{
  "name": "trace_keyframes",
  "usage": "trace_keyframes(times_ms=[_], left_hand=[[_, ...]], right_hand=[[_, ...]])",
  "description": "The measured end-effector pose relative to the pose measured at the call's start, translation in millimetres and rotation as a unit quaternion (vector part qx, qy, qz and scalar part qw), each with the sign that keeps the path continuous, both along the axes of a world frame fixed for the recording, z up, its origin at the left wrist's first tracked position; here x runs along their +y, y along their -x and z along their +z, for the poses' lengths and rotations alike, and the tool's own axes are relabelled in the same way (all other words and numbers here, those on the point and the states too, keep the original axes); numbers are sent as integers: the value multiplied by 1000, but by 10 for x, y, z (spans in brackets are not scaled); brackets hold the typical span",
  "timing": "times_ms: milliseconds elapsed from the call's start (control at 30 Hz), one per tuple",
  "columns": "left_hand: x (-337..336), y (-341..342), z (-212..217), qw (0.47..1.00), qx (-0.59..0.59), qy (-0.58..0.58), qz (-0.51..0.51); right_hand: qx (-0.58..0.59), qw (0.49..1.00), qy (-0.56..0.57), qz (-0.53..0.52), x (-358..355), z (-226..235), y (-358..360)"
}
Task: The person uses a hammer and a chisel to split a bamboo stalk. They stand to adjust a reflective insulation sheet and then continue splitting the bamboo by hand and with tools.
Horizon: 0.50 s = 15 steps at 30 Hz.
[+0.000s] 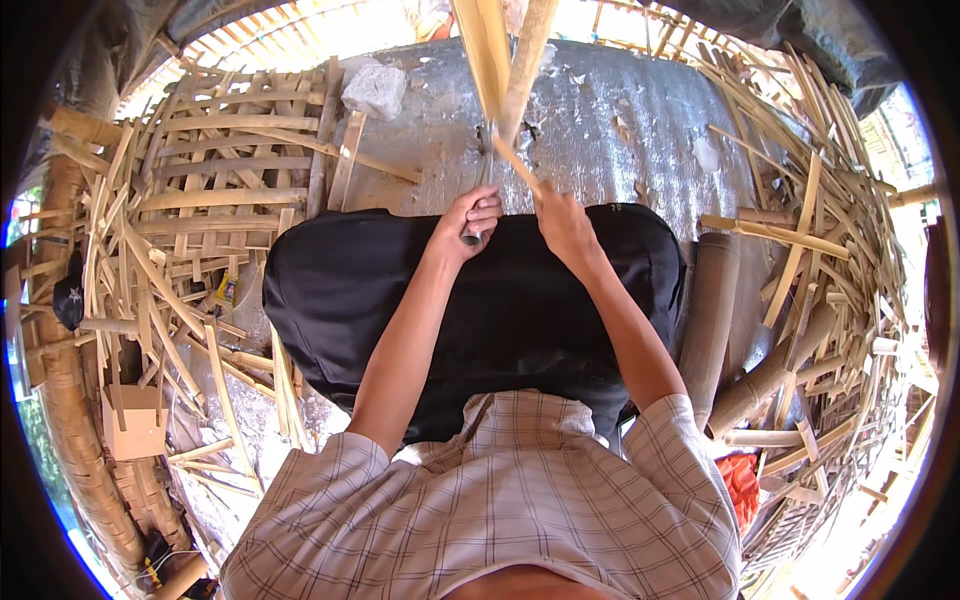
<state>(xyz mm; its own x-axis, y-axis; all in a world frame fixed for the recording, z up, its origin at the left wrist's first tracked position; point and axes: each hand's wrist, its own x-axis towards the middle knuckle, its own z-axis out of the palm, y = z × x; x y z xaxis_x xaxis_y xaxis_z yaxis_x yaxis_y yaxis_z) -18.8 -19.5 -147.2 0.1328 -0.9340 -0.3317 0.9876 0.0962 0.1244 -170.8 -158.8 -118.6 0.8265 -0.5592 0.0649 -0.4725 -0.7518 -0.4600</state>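
Note:
My left hand (471,217) is closed round a tubular metal handle, its round hollow end poking out below the fist. From there a narrow metal blade (488,160) runs up to two bamboo pieces, where the blade's far end is hard to make out. My right hand (565,222) grips a short wooden stick (517,166), tilted up to the left with its tip close to the blade. Ahead, a wide bamboo piece (480,55) and a narrower bamboo strip (528,65) converge toward me in a V. Both hands are above the black cloth (520,310) over my lap.
A grey sheet (620,110) covers the ground ahead, with a pale stone block (375,92) on it. At left lies a woven bamboo lattice (235,150). Bamboo strips (860,270) pile up at right, beside a thick bamboo pole (708,330). A cardboard box (135,422) stands at lower left.

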Motion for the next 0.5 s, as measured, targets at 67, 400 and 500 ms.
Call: trace_keyframes(times_ms=[67, 400, 500], left_hand=[[-18, 68, -83, 998, -33, -57, -4], [25, 87, -214, 999, -27, -42, -9], [-21, 126, -149, 995, -21, -92, 20]], right_hand=[[0, 999, -5, 32, -147, -118, -61], [-89, 995, -26, -26, -15, 373, -149], [-3, 999, 27, -31, -222, -91, -117]])
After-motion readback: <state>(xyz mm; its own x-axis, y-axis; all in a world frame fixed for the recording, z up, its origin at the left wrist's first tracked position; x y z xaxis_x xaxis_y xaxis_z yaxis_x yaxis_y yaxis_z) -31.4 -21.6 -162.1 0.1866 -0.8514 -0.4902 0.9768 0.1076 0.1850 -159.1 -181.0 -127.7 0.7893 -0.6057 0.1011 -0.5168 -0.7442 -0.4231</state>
